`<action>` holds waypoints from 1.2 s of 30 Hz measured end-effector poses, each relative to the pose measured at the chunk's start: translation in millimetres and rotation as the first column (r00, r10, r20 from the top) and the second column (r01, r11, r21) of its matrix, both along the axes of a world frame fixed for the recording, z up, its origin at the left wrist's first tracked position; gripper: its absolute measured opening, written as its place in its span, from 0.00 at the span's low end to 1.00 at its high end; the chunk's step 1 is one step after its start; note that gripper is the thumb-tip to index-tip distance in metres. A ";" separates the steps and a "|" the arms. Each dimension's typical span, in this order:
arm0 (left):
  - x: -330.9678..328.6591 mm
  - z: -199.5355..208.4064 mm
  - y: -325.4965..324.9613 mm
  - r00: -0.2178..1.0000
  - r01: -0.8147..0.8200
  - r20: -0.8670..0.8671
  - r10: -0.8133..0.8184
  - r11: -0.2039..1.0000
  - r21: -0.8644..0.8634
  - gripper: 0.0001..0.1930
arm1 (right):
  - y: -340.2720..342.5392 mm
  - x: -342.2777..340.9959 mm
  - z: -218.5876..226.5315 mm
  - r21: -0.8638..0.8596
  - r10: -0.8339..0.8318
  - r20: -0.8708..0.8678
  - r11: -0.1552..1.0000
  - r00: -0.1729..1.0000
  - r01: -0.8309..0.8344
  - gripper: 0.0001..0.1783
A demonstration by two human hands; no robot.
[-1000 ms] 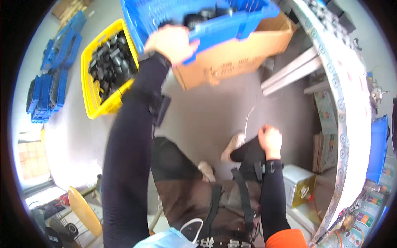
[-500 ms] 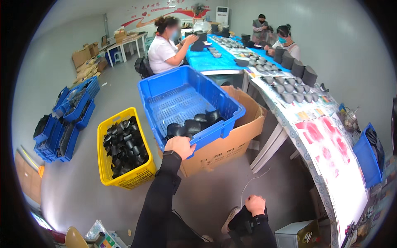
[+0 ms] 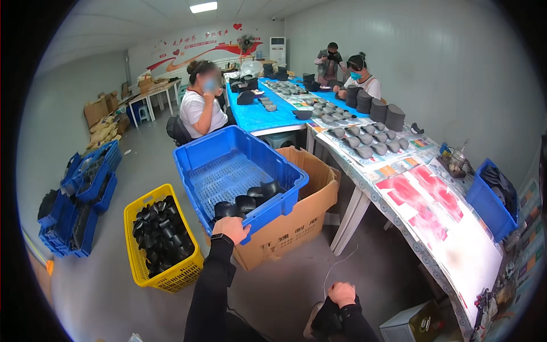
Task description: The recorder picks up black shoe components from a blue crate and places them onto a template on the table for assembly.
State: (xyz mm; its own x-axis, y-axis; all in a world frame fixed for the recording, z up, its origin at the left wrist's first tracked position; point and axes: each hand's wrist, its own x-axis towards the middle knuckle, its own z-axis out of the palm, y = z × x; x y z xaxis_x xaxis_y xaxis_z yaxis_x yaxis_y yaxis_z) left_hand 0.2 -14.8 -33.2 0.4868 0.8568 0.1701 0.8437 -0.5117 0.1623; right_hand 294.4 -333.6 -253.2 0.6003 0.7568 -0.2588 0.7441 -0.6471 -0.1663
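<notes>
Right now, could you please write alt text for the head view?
The left grip holds a blue crate of black pieces by its near edge, over a cardboard box. The right grip is curled near one leg; a yellow basket stands left.

The blue crate hides a part of the cardboard carton. The lower edge cuts the left sleeve and right sleeve.

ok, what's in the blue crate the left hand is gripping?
Black curved pieces bunched at the near end of the blue crate, by the left hand. Its perforated floor shows beyond; whatever lies beneath the pieces is covered.
</notes>
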 end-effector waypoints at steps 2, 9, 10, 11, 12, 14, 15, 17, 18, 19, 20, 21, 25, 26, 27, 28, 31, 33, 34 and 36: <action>-0.7 2.2 -2.0 1.000 0.002 0.004 -0.002 1.000 -0.029 0.20 | 0.0 -1.1 3.3 -0.003 0.005 0.000 1.000 1.000 -0.005 0.20; 2.8 9.8 -3.8 0.998 -0.041 -0.043 0.037 0.994 -0.102 0.20 | 0.4 -2.5 5.9 -0.015 -0.005 -0.007 1.000 1.000 0.005 0.22; 2.8 9.4 -2.7 0.998 -0.037 -0.045 0.033 0.994 -0.099 0.20 | 1.0 -2.2 6.1 -0.023 -0.012 -0.016 1.000 1.000 0.011 0.23; 1.5 8.0 -2.3 0.998 -0.036 -0.048 0.032 0.995 -0.097 0.20 | 1.1 -2.6 6.2 -0.024 -0.009 -0.016 1.000 1.000 0.008 0.23; 0.1 6.4 -1.6 0.998 -0.040 -0.047 0.036 0.994 -0.097 0.20 | 1.4 -3.2 6.4 -0.024 -0.004 -0.020 1.000 1.000 0.003 0.23; -5.6 2.8 -0.5 0.999 -0.030 -0.032 0.029 0.999 -0.033 0.20 | 2.8 -4.3 4.6 -0.027 0.013 -0.024 1.000 1.000 -0.014 0.23; -7.3 1.7 0.0 0.999 -0.044 -0.033 0.042 0.998 -0.036 0.20 | 3.1 -4.4 2.3 -0.021 0.007 -0.023 1.000 1.000 -0.008 0.23; -5.5 -0.4 1.4 1.000 -0.009 -0.023 0.008 0.999 -0.032 0.21 | 3.4 -3.0 -3.5 -0.021 0.026 -0.028 0.999 0.999 -0.027 0.23; -6.1 7.4 -3.1 1.000 -0.027 -0.014 0.026 0.998 -0.060 0.22 | 3.8 -1.2 -5.9 -0.039 0.020 -0.017 0.999 1.000 -0.021 0.22; -9.2 7.5 -4.5 1.000 -0.025 -0.008 0.025 0.999 -0.046 0.22 | 5.4 -0.9 -8.7 -0.056 0.017 -0.007 0.998 1.000 -0.017 0.22; -2.6 3.3 -1.6 1.000 -0.002 0.007 0.003 0.999 -0.034 0.23 | 3.0 2.5 -9.7 -0.056 0.029 -0.007 0.998 1.000 -0.029 0.22; -1.7 1.5 -0.9 1.000 0.009 0.007 -0.009 0.999 -0.031 0.23 | 1.5 3.1 -10.2 -0.051 0.020 0.009 0.998 1.000 -0.020 0.22; -5.6 1.4 -2.2 1.000 0.021 0.005 -0.021 0.999 -0.028 0.23 | 1.0 0.6 -13.9 -0.019 0.004 0.043 1.000 0.999 -0.003 0.20; -5.4 -2.2 -0.6 1.000 0.027 0.015 -0.026 0.999 -0.021 0.23 | 1.2 1.2 -14.4 -0.017 0.021 0.038 1.000 0.999 -0.020 0.20; -6.0 -2.4 -0.7 0.999 0.030 0.013 -0.030 1.000 -0.007 0.22 | 1.8 1.3 -13.8 -0.024 0.016 0.040 1.000 0.999 -0.015 0.20; -7.8 -2.7 -1.0 1.000 0.012 0.008 -0.012 1.000 -0.005 0.22 | 2.4 0.3 -13.1 -0.032 0.010 0.042 0.999 0.999 -0.009 0.19; -4.7 -2.3 -1.0 1.000 0.017 -0.006 -0.017 0.999 -0.029 0.22 | 2.3 1.5 -13.4 -0.024 0.001 0.039 1.000 0.999 0.000 0.19; -4.0 -3.4 0.4 1.000 0.018 0.002 -0.018 1.000 -0.026 0.22 | 1.6 3.5 -17.6 -0.020 -0.012 0.044 1.000 0.999 0.013 0.19; -4.0 -4.2 1.0 1.000 0.025 0.012 -0.025 0.999 -0.023 0.21 | 1.7 4.1 -19.7 -0.021 -0.006 0.049 1.000 0.999 0.007 0.19; -6.2 -5.2 2.1 1.000 0.018 0.009 -0.018 1.000 -0.021 0.21 | 3.0 2.4 -18.2 -0.023 0.002 0.052 1.000 0.999 -0.001 0.19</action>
State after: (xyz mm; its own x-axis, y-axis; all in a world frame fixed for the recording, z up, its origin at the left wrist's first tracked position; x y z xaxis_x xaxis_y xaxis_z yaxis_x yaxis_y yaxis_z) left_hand -6.0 -12.8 -38.3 0.5011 0.8511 0.1567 0.8327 -0.5235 0.1807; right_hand 296.8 -330.5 -271.4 0.6121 0.7522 -0.2439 0.7525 -0.6489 -0.1125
